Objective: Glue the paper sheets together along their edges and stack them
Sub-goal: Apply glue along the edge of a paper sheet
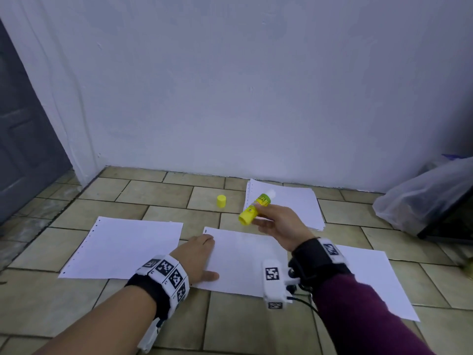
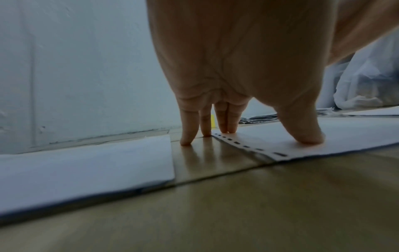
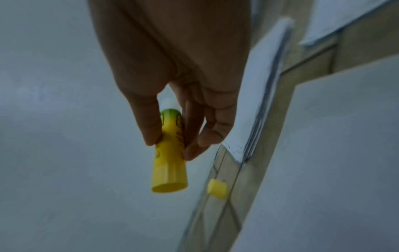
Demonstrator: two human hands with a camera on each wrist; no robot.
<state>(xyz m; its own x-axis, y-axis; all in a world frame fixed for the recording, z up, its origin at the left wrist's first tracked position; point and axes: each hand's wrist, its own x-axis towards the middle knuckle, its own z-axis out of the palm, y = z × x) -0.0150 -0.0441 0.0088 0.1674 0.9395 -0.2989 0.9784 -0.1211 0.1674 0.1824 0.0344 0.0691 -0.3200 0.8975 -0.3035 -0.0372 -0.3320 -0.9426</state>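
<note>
A yellow glue stick (image 1: 253, 207) (image 3: 169, 153) with its white tip bare is pinched in my right hand (image 1: 275, 224) (image 3: 172, 141), held in the air above the floor. Its yellow cap (image 1: 221, 201) (image 3: 217, 189) lies on the tiles. My left hand (image 1: 198, 257) (image 2: 248, 136) lies flat, with straight fingers (image 2: 186, 134) and thumb pressing on the left edge of the middle paper sheet (image 1: 243, 260) (image 2: 270, 139). Another sheet (image 1: 125, 247) (image 2: 86, 167) lies to its left, a third (image 1: 371, 272) to its right.
A stack of white paper (image 1: 284, 203) (image 3: 257, 95) sits by the white wall (image 1: 256, 85). A clear plastic bag (image 1: 422, 193) over a dark object lies at the right. A grey door (image 1: 23, 129) is at the left. The floor is beige tile (image 1: 243, 329).
</note>
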